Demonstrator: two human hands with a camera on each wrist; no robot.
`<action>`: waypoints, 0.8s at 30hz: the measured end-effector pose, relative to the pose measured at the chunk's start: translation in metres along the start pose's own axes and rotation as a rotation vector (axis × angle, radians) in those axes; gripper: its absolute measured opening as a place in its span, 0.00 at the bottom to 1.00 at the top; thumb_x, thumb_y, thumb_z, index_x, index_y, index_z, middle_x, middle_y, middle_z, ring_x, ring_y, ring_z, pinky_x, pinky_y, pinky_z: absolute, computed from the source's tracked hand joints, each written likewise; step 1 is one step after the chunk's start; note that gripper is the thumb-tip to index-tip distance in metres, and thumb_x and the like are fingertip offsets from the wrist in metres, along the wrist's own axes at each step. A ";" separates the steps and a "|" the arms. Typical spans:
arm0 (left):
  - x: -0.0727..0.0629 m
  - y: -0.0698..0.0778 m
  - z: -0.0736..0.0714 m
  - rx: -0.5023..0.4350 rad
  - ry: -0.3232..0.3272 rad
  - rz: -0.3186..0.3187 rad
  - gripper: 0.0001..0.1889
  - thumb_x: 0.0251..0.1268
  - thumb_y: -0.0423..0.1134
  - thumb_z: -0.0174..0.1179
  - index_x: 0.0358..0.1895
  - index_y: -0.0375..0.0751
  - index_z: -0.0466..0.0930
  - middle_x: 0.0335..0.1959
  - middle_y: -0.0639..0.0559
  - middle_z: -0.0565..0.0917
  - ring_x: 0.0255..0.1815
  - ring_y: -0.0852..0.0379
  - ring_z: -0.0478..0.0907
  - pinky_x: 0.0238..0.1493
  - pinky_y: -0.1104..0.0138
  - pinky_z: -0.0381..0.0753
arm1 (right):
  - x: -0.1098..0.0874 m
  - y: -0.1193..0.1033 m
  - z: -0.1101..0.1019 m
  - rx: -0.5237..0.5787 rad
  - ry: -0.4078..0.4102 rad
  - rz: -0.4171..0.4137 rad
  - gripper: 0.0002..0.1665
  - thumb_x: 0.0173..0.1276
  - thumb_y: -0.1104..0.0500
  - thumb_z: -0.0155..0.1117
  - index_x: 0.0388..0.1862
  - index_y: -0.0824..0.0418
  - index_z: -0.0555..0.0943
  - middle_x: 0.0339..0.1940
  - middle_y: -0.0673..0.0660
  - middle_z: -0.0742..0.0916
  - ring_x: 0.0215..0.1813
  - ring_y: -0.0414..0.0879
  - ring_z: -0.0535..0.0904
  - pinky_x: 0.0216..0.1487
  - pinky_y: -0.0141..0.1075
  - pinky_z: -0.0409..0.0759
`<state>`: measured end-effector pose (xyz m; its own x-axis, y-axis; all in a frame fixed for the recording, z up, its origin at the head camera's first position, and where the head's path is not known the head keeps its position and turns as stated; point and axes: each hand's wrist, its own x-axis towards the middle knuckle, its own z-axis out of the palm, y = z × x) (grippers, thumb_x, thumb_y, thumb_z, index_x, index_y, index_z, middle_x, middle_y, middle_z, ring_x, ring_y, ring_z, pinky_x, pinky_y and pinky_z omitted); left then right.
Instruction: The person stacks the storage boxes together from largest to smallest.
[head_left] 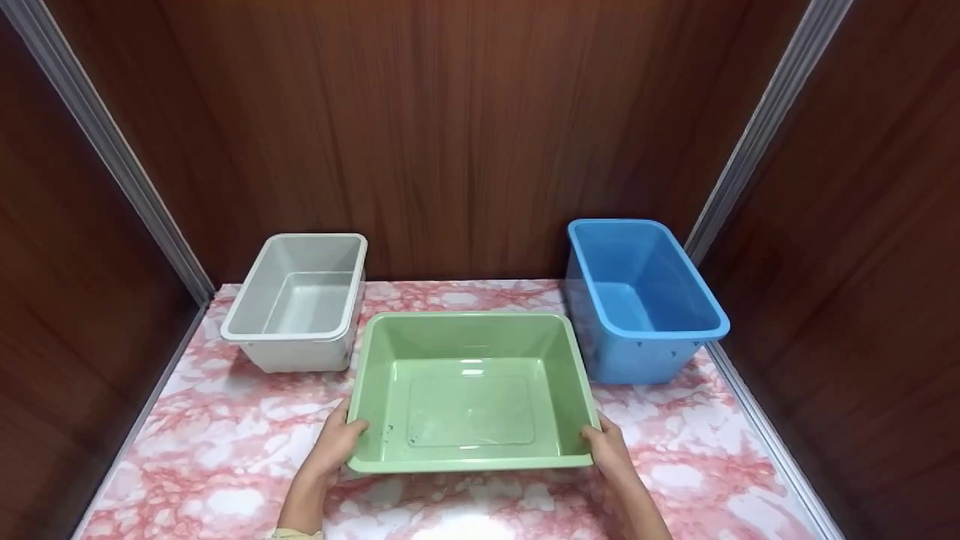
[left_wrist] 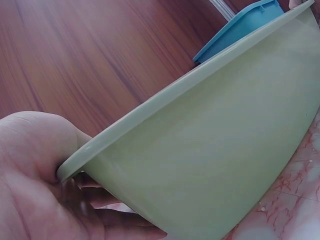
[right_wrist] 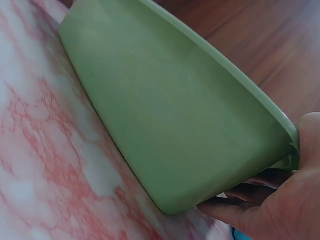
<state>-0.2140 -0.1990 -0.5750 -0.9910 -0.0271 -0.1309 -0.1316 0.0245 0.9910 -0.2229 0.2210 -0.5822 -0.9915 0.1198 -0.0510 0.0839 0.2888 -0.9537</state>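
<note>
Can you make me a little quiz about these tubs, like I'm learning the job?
1. True or false: the left hand and right hand both grip the green tub.

2. How many tubs are in the head view?
A. two
B. three
C. four

3. Fill the gap: the blue tub stands on the person's ____ side of the green one.

Key:
1. True
2. B, counting the grey tub
3. right

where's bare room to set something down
Bare pink-white marbled tabletop: outside left hand, in front of grey rectangular plastic tub; outside right hand, in front of blue rectangular plastic tub. Crowded: middle, filled by green rectangular plastic basin.
</note>
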 end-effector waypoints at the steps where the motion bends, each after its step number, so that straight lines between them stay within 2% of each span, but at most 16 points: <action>1: 0.001 0.000 0.000 -0.004 0.004 0.001 0.31 0.62 0.23 0.42 0.72 0.27 0.54 0.60 0.25 0.70 0.50 0.35 0.74 0.46 0.48 0.79 | 0.001 0.000 0.000 0.004 0.000 0.001 0.34 0.60 0.71 0.50 0.66 0.80 0.64 0.53 0.73 0.80 0.48 0.55 0.77 0.46 0.39 0.75; 9: 0.002 -0.003 0.000 0.003 0.009 -0.003 0.30 0.66 0.26 0.43 0.72 0.26 0.53 0.57 0.25 0.72 0.49 0.37 0.76 0.46 0.48 0.79 | 0.003 0.001 0.001 0.002 0.031 0.023 0.34 0.59 0.70 0.49 0.66 0.78 0.66 0.53 0.72 0.80 0.47 0.55 0.77 0.46 0.39 0.75; 16: 0.004 -0.007 -0.002 0.022 0.011 -0.019 0.28 0.70 0.29 0.43 0.72 0.25 0.53 0.53 0.26 0.74 0.47 0.37 0.78 0.45 0.48 0.79 | 0.003 0.000 0.004 0.016 0.037 0.026 0.33 0.62 0.68 0.48 0.68 0.79 0.63 0.55 0.74 0.79 0.48 0.56 0.76 0.46 0.40 0.75; 24: 0.002 -0.005 -0.002 0.069 0.021 0.001 0.26 0.70 0.30 0.44 0.69 0.24 0.57 0.50 0.28 0.76 0.45 0.39 0.78 0.43 0.52 0.79 | 0.001 0.001 0.006 0.040 0.065 0.000 0.30 0.63 0.68 0.47 0.64 0.79 0.67 0.48 0.71 0.82 0.42 0.52 0.78 0.43 0.39 0.76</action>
<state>-0.2152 -0.2011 -0.5804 -0.9905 -0.0479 -0.1290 -0.1330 0.0932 0.9867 -0.2241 0.2156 -0.5855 -0.9829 0.1815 -0.0324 0.0781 0.2507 -0.9649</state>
